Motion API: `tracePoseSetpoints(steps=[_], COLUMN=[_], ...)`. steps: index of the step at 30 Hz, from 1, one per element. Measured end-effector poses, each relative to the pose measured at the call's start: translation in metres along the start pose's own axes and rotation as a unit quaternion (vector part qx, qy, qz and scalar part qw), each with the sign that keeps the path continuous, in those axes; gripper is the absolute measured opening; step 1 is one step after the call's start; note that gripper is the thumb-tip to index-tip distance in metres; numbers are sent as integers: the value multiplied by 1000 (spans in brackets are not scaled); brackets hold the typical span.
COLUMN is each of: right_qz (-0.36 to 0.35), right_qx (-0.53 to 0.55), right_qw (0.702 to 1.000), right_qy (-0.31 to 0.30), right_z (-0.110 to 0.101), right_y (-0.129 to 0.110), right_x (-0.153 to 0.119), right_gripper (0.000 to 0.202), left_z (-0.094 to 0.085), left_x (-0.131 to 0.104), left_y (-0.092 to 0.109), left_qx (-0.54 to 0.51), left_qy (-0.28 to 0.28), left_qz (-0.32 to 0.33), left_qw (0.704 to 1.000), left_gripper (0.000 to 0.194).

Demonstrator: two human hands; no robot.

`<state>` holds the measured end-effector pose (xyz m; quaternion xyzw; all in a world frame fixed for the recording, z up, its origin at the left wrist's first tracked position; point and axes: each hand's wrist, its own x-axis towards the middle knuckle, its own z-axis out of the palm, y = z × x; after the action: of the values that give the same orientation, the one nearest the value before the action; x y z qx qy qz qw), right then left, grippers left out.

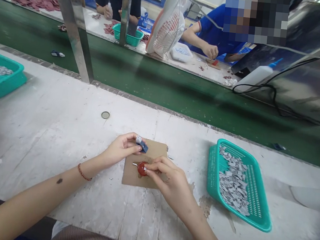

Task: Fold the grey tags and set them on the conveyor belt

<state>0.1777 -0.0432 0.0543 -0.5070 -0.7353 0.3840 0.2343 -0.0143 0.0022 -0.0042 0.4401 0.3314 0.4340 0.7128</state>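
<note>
My left hand [126,147] is closed on a small dark blue piece [143,146] with a grey-white top, above the back edge of a brown cardboard sheet [131,177]. On that sheet sits a small round red dish [141,168] with a thin metal stick [135,164] at its left side. My right hand [163,171] pinches a tiny pale piece [145,168] at the dish's right side; most of that piece is hidden by the fingertips.
A green basket [258,182] of grey-white pieces stands on the right, another [13,83] at the far left. A bottle cap [105,114] lies on the white table [64,118]. Past a metal post [72,28] and green belt [141,80], people work at another table.
</note>
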Motion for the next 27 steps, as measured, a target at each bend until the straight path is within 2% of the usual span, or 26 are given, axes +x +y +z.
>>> tracePoseSetpoints(steps=[4,8,12,20,27], right_qz=[81,165,190,150,115], right_qx=[149,312,373,321,272], right_qw=[985,935,906,933,954], right_qy=[18,47,59,67,42], right_z=[-12,-20,-18,-7,1], right_y=[6,14,13,6,5], right_x=[5,14,25,45,48], right_gripper=[12,23,24,17,18], left_z=[2,4,5,3,1], left_x=[-1,-3,-5,-5,-4], left_y=[1,4,6,3,-1], left_qx=[8,16,27,14,2], left_qy=[5,16,16,0,-8], left_qz=[0,-8,-6,11,8], left_qw=[1000,1000,999,1000,1000], left_gripper=[17,19,19,15,18])
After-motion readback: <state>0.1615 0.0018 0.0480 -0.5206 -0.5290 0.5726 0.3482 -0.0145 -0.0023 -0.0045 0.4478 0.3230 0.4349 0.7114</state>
